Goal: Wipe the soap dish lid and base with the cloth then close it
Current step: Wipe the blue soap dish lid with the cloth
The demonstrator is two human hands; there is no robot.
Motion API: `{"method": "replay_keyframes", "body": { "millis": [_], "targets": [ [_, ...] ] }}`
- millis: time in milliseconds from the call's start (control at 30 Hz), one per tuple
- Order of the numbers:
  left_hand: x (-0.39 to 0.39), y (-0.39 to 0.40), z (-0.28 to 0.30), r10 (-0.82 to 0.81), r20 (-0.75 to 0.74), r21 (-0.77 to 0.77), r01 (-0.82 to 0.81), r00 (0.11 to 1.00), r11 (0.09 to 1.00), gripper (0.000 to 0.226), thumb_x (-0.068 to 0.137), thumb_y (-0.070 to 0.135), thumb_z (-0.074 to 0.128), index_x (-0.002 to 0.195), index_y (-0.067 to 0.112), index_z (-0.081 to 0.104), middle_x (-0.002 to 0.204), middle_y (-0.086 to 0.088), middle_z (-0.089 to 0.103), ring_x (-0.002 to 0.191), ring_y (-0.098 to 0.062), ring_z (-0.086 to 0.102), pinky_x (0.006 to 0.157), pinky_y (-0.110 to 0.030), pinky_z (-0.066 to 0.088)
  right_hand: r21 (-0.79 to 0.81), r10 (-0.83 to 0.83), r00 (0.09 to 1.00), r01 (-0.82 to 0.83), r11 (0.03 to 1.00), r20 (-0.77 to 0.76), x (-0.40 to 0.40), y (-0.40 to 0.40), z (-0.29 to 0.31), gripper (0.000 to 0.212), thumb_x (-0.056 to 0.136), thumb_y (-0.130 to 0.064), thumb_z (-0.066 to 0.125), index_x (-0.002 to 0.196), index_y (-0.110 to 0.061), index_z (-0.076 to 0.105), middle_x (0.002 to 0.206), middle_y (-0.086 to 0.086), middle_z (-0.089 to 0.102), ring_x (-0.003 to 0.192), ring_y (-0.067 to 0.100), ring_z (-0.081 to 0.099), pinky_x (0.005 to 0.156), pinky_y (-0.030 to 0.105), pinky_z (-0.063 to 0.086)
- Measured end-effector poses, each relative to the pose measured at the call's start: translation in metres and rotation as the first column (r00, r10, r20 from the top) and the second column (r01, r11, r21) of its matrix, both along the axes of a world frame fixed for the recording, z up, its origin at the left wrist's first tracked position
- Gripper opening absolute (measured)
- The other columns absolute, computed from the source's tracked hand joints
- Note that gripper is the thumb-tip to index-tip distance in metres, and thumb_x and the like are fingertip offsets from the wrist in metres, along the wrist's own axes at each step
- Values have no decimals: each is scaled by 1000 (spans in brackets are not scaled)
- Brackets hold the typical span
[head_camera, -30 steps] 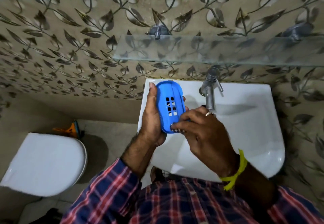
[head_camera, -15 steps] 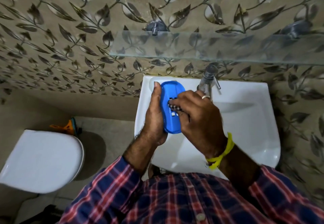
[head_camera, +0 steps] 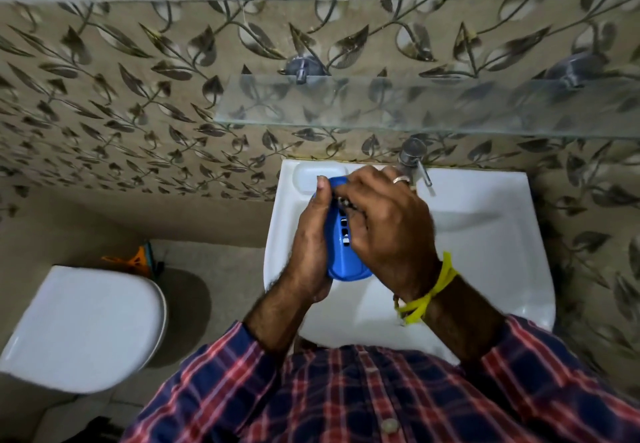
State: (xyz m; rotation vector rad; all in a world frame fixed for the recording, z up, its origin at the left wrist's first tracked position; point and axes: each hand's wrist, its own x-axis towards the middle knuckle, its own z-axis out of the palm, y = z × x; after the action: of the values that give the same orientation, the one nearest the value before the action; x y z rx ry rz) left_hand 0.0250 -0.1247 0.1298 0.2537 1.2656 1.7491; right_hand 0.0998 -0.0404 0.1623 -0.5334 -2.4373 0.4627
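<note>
Fingers of your left hand [head_camera: 311, 241] clasp the blue soap dish [head_camera: 343, 262] upright at frame centre; your right hand [head_camera: 388, 224] pinches a cloth [head_camera: 343, 203] against it, above the sink [head_camera: 485, 234].

Dim, warm light, brightest on the white sink [head_camera: 485, 269]. Wide-angle bending curves the wall [head_camera: 104, 96] at the edges. Hands [head_camera: 381, 231] are slightly motion-blurred.

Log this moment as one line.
left hand: holds blue soap dish on edge over sink | right hand: fingers pressed against its slotted face | cloth: barely visible
</note>
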Motion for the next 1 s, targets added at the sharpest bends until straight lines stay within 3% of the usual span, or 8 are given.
{"method": "replay_keyframes", "body": {
  "millis": [133,267,433,600,767,1000],
  "targets": [
    [2,-4,-4,13,-50,-61,-16,999,998,68,86,64,54,126,10,66,115,-21,71,100,-34,68,88,-46,55,-142,-191,982,189,972,-4,6,12,-5,14,78,-4,66,88,-12,72,88,4,68,86,30,61,74,39,51],
    [-3,-6,2,-10,-57,-33,8,998,999,75,83,68,54,130,10,63,123,-25,68,103,-36,67,87,-46,55,-275,-125,990,102,956,-65,3,3,-2,14,78,-7,69,91,-11,72,89,2,71,86,25,64,77,37,53],
    [4,-5,-1,0,-58,-61,-3,998,998,69,88,66,47,127,12,64,115,-18,70,100,-35,67,89,-50,54,-313,-213,975,221,924,61,12,7,-2,9,83,-13,64,90,-13,71,91,2,68,89,26,62,73,40,53],
    [-11,-5,3,28,74,-5,-28,997,1000,77,92,67,39,126,1,60,99,-16,69,87,-28,68,78,-39,59,-324,-22,991,64,944,132,22,-9,-8,6,83,-10,64,86,-13,69,89,2,66,90,27,60,73,42,51],
    [-8,-4,2,23,62,-30,-21,998,999,89,84,69,44,138,-2,52,104,-17,67,92,-31,66,82,-43,58,-274,-122,986,148,950,111,25,-9,-9,10,82,-5,62,85,-12,68,88,3,67,89,29,59,72,41,49],
    [-12,2,-4,97,-29,-68,-98,995,993,92,82,69,44,138,-5,50,99,-23,64,79,-33,64,74,-42,56,-341,75,908,78,937,412,39,-18,-19,7,87,-21,66,92,-24,68,96,-8,65,97,20,58,80,37,52]
  ]
}}
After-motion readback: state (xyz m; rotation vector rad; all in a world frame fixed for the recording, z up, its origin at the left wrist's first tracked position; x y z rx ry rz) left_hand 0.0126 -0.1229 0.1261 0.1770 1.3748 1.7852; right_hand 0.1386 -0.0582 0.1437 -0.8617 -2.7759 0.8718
